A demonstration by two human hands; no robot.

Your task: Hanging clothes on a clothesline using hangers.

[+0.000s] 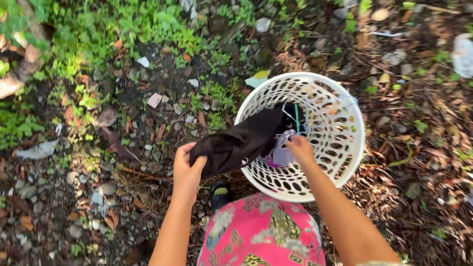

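Gripping one end of a black garment (236,143), the left hand (187,170) holds it draped over the rim of a white perforated basket (340,133). At three o'clock from the cloth, the right hand (299,149) reaches inside, fingers closed on pale fabric (282,153). Leaf-strewn stony ground (98,192) surrounds the basket; pink patterned clothing (261,231) shows at six o'clock.

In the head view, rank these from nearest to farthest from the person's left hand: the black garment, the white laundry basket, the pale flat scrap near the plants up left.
1. Black garment: gripped by the left hand, draped over the basket's rim.
2. White laundry basket: to the hand's right, on the ground.
3. Pale flat scrap: farther up, among stones and leaves.
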